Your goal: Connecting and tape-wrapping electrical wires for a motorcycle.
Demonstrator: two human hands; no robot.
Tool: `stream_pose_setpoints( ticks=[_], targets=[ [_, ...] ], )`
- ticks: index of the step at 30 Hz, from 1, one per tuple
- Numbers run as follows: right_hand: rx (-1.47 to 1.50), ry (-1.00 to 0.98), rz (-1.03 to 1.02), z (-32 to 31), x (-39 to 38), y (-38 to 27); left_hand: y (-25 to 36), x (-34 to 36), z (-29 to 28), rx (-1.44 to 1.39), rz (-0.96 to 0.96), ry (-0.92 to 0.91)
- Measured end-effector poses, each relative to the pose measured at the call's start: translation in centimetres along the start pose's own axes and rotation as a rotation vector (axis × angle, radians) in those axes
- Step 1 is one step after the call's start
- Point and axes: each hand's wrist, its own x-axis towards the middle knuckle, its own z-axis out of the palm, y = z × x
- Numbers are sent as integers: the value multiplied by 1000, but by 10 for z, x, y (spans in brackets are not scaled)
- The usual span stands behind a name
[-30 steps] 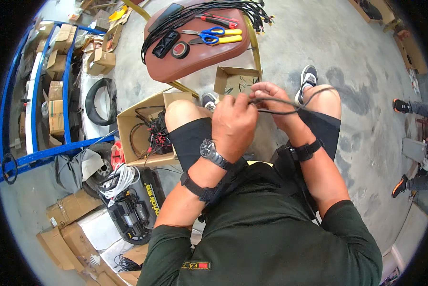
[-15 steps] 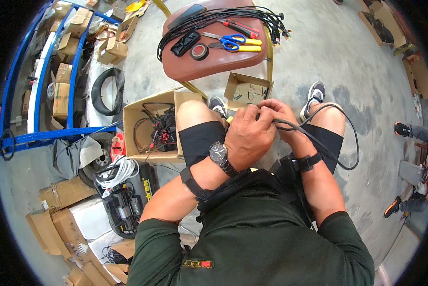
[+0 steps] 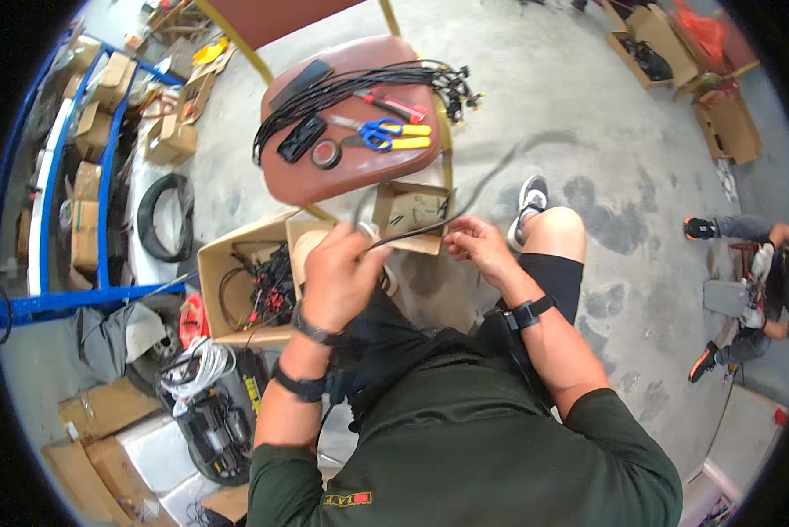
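A black cable [image 3: 405,234] is pinched in my left hand [image 3: 340,274], whose fingers are closed around it. From there the cable runs to the right past my right hand [image 3: 482,250], and its far end is smeared by motion. My right hand has loosely bent fingers set apart; its fingertips are close beside the cable, and I see nothing held in them. Beyond both hands, a small cardboard box [image 3: 381,211] with small dark pieces stands on the floor. A larger cardboard box [image 3: 214,290] holding tangled wires with red parts [image 3: 271,294] is left of my legs.
A brown chair [image 3: 350,180] ahead carries a bundle of black cables [image 3: 350,83], blue-and-yellow scissors [image 3: 381,134], a red cutter [image 3: 399,107], a tape roll [image 3: 326,155] and a black case [image 3: 301,139]. Blue shelving [image 3: 104,211] lines the left. Another person [image 3: 745,230] is at the right edge.
My hands have moved apart, the left going left with the cable. The cable, looped over my right forearm before, now swings out ahead. The view has shifted, showing more of the chair.
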Motion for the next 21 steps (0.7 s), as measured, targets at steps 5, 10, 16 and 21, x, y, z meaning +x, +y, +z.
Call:
stream_pose_setpoints(
  ticks=[5, 10, 16, 21],
  targets=[
    [348, 68, -76, -15, -5, -28, -37, -35, -12, -426, -379, -131],
    [235, 84, -190, -27, -10, -71, -41, -54, 0, -483, -302, -186],
    [-205, 26, -382, -40, -15, -131, -22, -54, 3, -459, -229, -443],
    [-429, 39, -313, -53, -25, -157, -24, -51, 9, -416, -151, -510]
  ],
)
